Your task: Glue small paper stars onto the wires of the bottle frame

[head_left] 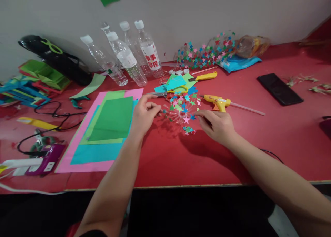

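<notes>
Between my hands is a clear plastic bottle piece cut into thin strips that fan outward, with pink, blue and green stars on many of them. My left hand pinches at the strips on its left side, thumb against finger. From the right, my right hand pinches the end of another strip near a blue star. Just behind the piece lie scissors with yellow handles. A yellow glue gun with a glue stick in its back rests beyond my right hand.
Coloured sheets are stacked at left, near a purple power strip and cables. Several plastic bottles stand by the wall. A yellow cutter, another star-covered plastic piece and a black phone lie farther right.
</notes>
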{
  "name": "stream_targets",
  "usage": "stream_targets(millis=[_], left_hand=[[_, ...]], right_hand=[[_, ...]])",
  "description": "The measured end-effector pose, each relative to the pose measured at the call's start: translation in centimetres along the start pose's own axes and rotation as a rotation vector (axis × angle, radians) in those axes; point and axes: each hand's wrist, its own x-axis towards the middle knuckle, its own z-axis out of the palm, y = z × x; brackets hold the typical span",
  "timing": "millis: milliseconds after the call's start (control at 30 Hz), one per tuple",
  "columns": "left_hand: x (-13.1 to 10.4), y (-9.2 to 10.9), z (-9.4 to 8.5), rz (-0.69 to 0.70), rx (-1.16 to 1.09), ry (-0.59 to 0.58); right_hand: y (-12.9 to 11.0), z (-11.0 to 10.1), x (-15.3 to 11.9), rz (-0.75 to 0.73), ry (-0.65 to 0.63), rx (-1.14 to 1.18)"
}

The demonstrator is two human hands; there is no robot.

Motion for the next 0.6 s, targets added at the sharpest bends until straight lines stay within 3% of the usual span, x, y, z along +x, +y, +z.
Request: stream_targets(millis=[400, 600], left_hand=[[0.1, -1.6, -0.3, -0.016, -0.016, 0.154], [-0.4, -1.8, -1.0, 0.100, 0.086, 0.167]], right_hand=[[0.3, -0.2, 0.1, 0.031, 0.037, 0.004], [0.4, -0.5, 0.2, 0.027, 0.052, -0.009]])
